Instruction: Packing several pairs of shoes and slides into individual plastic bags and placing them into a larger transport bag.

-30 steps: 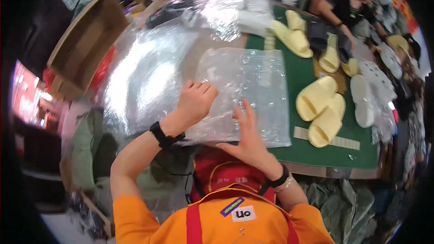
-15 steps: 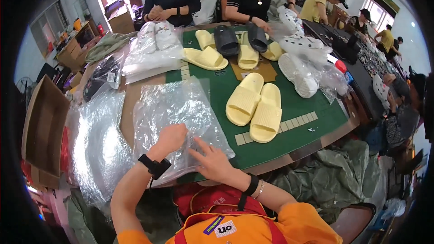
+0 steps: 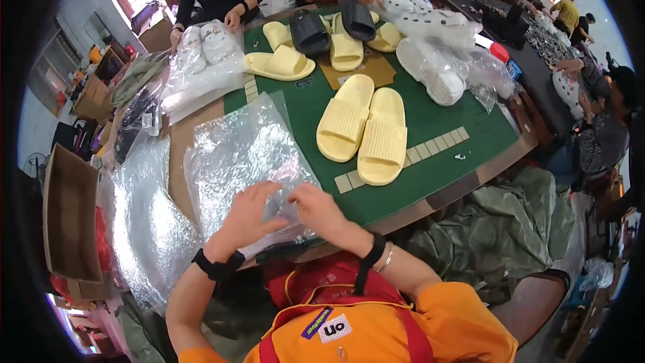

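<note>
A clear plastic bag (image 3: 245, 151) lies flat on the table's near left part. Over its near edge my left hand (image 3: 250, 216) is open, thumb and fingers apart, with nothing visible in it. Close beside it, my right hand (image 3: 321, 210) has its fingers curled together above the bag's near right corner; whether they pinch anything is hidden. A pair of pale yellow slide sandals, the left slide (image 3: 346, 119) and the right slide (image 3: 383, 138), rests side by side just beyond my right hand.
More yellow slides (image 3: 281, 64) and black slides (image 3: 310, 32) lie farther back. White clogs in plastic (image 3: 430, 77) are at the right, bagged white shoes (image 3: 205, 47) at the back left. Silvery plastic sheets (image 3: 144, 222) hang over the left edge near a cardboard box (image 3: 72, 212). Co-workers sit across.
My left hand has gone from a fist to spread fingers. My right hand's fingers have curled in from being stretched out. The view has shifted, and a co-worker's hands have parted toward the bagged shoes.
</note>
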Available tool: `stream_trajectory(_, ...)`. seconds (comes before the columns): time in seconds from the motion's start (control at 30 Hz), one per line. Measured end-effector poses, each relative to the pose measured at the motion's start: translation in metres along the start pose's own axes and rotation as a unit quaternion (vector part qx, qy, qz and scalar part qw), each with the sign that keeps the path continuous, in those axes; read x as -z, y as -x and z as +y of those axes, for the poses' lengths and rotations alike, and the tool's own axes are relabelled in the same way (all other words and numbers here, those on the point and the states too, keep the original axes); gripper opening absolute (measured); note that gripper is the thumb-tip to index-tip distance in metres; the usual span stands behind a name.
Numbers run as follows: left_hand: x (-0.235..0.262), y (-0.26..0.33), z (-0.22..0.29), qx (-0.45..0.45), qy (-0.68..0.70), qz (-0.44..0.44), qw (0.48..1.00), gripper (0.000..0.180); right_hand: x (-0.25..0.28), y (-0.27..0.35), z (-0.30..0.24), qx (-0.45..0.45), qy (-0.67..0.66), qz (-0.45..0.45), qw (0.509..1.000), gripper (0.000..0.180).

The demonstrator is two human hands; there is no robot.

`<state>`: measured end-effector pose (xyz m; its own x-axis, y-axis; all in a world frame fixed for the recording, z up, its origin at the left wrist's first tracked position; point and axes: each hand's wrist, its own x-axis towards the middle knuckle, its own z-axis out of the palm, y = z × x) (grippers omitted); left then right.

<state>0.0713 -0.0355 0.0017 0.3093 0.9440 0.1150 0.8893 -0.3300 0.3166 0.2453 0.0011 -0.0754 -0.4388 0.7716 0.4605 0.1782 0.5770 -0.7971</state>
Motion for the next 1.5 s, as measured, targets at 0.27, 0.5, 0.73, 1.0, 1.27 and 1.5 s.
stream_trajectory(0.27, -0.022, -0.012, 0.0, 0.015, 0.063, 0.02, 0.998, 0.03, 0.031, -0.004, 0.0, -0.026, -0.024, -0.028, 0.999, 0.018)
stream_trajectory(0.5, -0.042, -0.175, 0.03, -0.188, -0.041, 0.115, 0.975, 0.052, 0.024, 0.027, 0.014, -0.035, 0.031, -0.11, 0.993, 0.019)
stream_trajectory(0.73, -0.066, -0.253, 0.071, -0.114, -0.126, -0.215, 0.962, 0.062, 0.025, 0.043, 0.0, 0.04, 0.203, -0.185, 0.961, 0.048)
stream_trajectory(1.0, -0.027, -0.215, 0.072, -0.069, -0.012, -0.057, 0.996, 0.051, 0.021, 0.04, 0.007, 0.072, 0.206, -0.159, 0.963, 0.021)
stream_trajectory(1.27, 0.092, -0.115, -0.049, 0.254, 0.261, 0.148, 0.919, 0.039, 0.039, 0.015, 0.005, -0.027, 0.114, -0.091, 0.989, 0.01)
stream_trajectory(1.5, 0.133, 0.058, -0.1, 0.107, 0.682, 0.261, 0.675, 0.04, 0.049, -0.003, 0.014, -0.067, 0.08, -0.085, 0.991, 0.009)
